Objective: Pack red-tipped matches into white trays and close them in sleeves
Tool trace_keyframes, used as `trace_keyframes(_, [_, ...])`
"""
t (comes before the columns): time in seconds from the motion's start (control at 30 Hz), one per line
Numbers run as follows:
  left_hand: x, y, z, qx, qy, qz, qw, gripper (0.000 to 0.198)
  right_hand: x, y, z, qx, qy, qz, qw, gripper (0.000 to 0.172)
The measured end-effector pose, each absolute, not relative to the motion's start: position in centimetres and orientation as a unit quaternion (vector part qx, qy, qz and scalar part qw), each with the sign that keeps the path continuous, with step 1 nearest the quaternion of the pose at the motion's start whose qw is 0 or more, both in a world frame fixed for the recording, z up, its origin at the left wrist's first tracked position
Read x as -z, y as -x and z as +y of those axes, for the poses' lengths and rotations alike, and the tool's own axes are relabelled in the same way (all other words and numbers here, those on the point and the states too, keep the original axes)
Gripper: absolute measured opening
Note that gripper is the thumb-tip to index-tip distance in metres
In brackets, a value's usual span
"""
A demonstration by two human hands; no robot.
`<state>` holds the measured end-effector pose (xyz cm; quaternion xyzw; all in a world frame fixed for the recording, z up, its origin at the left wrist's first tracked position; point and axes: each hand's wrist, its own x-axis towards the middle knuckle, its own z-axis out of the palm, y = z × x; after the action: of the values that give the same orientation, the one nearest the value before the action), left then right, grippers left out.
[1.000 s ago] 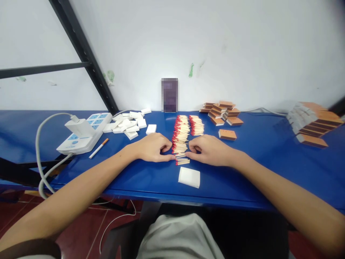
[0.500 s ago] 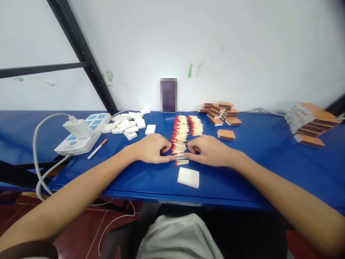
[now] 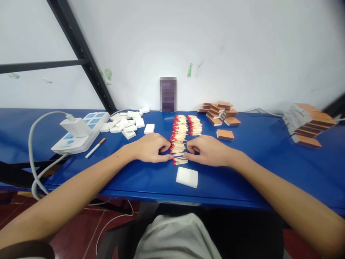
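Observation:
A long row of red-headed matchsticks (image 3: 179,131) lies on the blue table, with a few spaced-out ones at its near end. My left hand (image 3: 153,148) is at the head side of the near matches, fingers curled and thumb stretched along the table to them. Opposite, my right hand (image 3: 206,150) has curled fingers and its thumb at the plain ends. Between them the two hands grip the near matches from both ends. A shorter pile of matchsticks (image 3: 195,125) lies behind my right hand. Just in front of the row is a white matchbox tray (image 3: 187,177).
White matchbox trays (image 3: 122,124) are heaped at left, beside a cigarette (image 3: 95,148) and a power strip (image 3: 81,135). Brown matchbox sleeves (image 3: 222,112) are piled at back right, with another stack (image 3: 309,120) farther right. A pixelated dark rectangle (image 3: 168,94) stands against the wall.
The view has shifted very slightly. Both hands keep nearly the same pose at the near end of the match row.

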<state>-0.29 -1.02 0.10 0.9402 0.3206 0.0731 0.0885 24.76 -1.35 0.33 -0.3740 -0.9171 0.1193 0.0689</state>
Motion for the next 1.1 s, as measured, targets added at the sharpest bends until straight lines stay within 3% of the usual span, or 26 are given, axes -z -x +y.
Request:
trace_keyframes(0.53, [0.1,0.3,-0.8,-0.081,-0.939,0.321,0.097,0.039,0.5,-24.6,-0.9,-0.117,0.376,-0.914,0.097,0.041])
trace_keyframes(0.8, [0.4,0.6,-0.5,-0.079,-0.948,0.296,0.085,0.029,0.4,-23.9,-1.5,-0.136,0.338,-0.914,0.176,0.018])
trace_keyframes(1.1, [0.3,0.4,-0.5,-0.076,-0.948,0.298,0.081,0.028,0.6,-23.5,-1.7,-0.139,0.334,-0.917,0.168,0.014])
